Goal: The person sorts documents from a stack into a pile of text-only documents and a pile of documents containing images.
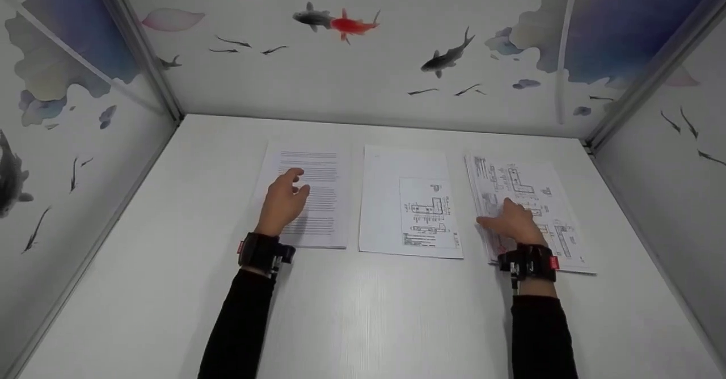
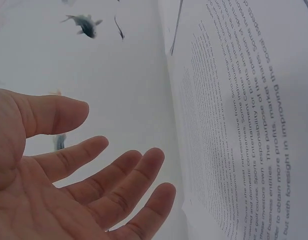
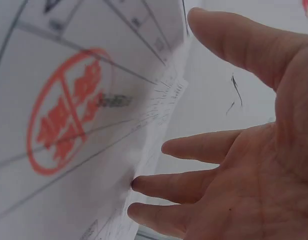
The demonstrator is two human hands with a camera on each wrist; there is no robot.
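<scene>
My left hand [image 1: 285,202] hovers over a stack of text-printed paper [image 1: 317,220], its fingers loosely bent and holding nothing. In the left wrist view the lines of print [image 2: 229,125] run beside the spread fingers [image 2: 126,185]. Over a stack of drawing sheets [image 1: 561,220] on the right is my right hand [image 1: 513,223], thumb held apart from the fingers. The right wrist view has its fingertips right at the paper, near a red oval stamp [image 3: 69,112]. Between the two stacks lies a sheet with a technical drawing [image 1: 391,214], touched by neither hand.
All the papers lie side by side on a white table [image 1: 363,311]. Panels with painted fish [image 1: 351,25] and lily pads stand behind the table and along both sides. A dark band with a device [image 1: 264,252] is strapped to each wrist.
</scene>
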